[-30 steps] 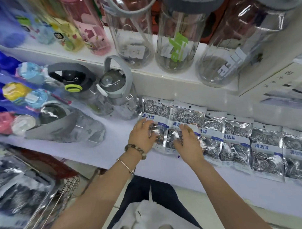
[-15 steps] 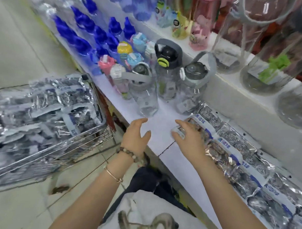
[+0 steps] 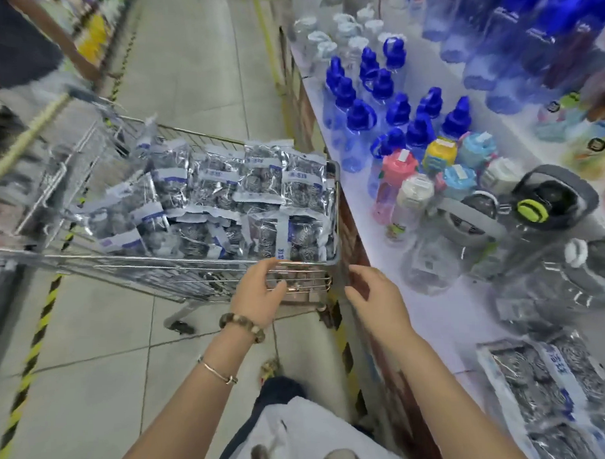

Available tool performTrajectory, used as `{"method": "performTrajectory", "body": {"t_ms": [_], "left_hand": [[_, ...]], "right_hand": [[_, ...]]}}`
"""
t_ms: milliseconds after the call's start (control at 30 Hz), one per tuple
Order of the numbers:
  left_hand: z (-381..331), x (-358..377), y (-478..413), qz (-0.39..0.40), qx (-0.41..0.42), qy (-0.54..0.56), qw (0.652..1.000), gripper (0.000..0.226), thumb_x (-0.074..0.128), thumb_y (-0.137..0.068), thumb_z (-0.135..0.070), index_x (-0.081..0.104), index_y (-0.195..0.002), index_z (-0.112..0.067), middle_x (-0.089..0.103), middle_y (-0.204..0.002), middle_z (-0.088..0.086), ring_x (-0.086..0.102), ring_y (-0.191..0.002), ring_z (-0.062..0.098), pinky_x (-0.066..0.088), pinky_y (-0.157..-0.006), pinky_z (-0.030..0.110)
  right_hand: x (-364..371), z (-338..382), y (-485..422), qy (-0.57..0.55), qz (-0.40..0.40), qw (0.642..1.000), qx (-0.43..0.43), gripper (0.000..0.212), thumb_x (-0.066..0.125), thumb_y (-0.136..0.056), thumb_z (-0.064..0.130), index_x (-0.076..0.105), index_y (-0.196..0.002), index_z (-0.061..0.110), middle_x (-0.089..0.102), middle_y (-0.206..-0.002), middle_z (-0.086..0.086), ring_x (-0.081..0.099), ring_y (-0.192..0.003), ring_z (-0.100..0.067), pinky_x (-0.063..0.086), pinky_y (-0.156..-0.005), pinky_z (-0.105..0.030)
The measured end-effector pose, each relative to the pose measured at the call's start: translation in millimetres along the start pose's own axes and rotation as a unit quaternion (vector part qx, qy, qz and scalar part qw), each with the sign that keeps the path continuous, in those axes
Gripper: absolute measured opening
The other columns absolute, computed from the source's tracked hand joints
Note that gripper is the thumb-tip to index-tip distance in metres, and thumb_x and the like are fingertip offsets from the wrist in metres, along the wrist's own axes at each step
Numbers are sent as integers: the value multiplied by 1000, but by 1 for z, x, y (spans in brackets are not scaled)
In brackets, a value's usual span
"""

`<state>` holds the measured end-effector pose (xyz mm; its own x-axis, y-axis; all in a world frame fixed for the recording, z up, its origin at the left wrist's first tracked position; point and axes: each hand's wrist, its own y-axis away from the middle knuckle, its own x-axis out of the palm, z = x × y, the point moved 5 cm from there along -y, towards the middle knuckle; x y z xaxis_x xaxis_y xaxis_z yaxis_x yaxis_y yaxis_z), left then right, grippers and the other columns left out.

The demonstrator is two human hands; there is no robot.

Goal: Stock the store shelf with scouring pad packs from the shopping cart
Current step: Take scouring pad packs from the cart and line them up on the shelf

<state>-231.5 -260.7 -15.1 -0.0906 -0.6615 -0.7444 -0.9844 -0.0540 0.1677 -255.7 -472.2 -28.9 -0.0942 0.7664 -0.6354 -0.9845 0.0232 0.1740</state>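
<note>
Both hands off the shelf (image 3: 434, 322) now: left hand (image 3: 259, 299) open, empty, at the shopping cart (image 3: 158, 261) near rim; right hand (image 3: 375, 304) likewise, between cart corner and shelf edge.

Unreadable through blur: blue-banded print on scouring pad packs (image 3: 258, 177) in the shopping cart (image 3: 124, 260) and on the shelf (image 3: 431, 315).
</note>
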Motion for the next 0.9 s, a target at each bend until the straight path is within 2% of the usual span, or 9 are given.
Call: {"method": "performTrajectory", "body": {"t_ms": [33, 200, 267, 333, 500, 667, 733, 900], "left_hand": [[13, -12, -7, -5, -14, 5, 1000, 42, 57, -87, -24, 49, -127, -19, 53, -128, 0, 51, -111, 13, 43, -94, 31], [74, -66, -48, -15, -44, 14, 999, 39, 57, -87, -23, 51, -125, -19, 53, -125, 0, 53, -109, 16, 40, -90, 25], [96, -84, -66, -21, -55, 23, 998, 38, 58, -87, -23, 51, -123, -20, 54, -124, 1, 55, -102, 16, 43, -89, 28], [116, -100, -81, -22, -59, 27, 998, 37, 59, -86, -24, 52, -122, -20, 54, -122, 2, 55, -104, 17, 44, -90, 30], [157, -125, -109, -3, -86, 6, 996, 40, 57, -86, -27, 49, -126, -24, 52, -126, 0, 51, -113, 16, 44, -94, 33], [184, -133, -131, 13, -108, -11, 994, 43, 57, -87, -24, 46, -129, -22, 49, -128, -3, 50, -99, 6, 40, -84, 22], [190, -133, -140, 26, -112, -28, 993, 47, 58, -86, -21, 44, -131, -22, 49, -129, -4, 48, -103, 7, 39, -84, 20], [206, -126, -165, 108, -137, -111, 978, 54, 62, -85, -31, 40, -134, -26, 48, -129, -1, 51, -111, 15, 44, -87, 26]], "right_hand": [[12, 11, -10, 8, 7, 1000, -7, 41, 56, -92, 26, 51, -132, 25, 53, -132, 2, 51, -104, -10, 37, -88, -20], [73, 65, -59, 42, 44, 998, -16, 42, 58, -91, 25, 52, -132, 22, 53, -134, 0, 50, -120, -15, 38, -94, -25], [96, 84, -80, 55, 53, 997, -20, 42, 58, -92, 25, 52, -133, 19, 54, -134, 0, 50, -121, -16, 38, -97, -26], [116, 100, -97, 66, 62, 996, -19, 42, 58, -92, 24, 51, -133, 17, 54, -135, -2, 49, -123, -17, 39, -102, -30], [151, 125, -126, 83, 93, 992, -9, 41, 59, -92, 25, 52, -132, 17, 54, -132, -4, 50, -122, -18, 39, -102, -31], [179, 140, -148, 105, 134, 985, -12, 41, 58, -92, 26, 52, -132, 20, 54, -132, 0, 53, -115, -14, 40, -98, -28], [191, 146, -160, 117, 157, 980, -17, 39, 57, -92, 27, 53, -131, 21, 54, -132, 2, 55, -107, -11, 41, -95, -27], [215, 157, -196, 138, 225, 964, -27, 38, 56, -93, 25, 53, -131, 20, 57, -129, 1, 55, -113, -16, 45, -95, -31]]}}
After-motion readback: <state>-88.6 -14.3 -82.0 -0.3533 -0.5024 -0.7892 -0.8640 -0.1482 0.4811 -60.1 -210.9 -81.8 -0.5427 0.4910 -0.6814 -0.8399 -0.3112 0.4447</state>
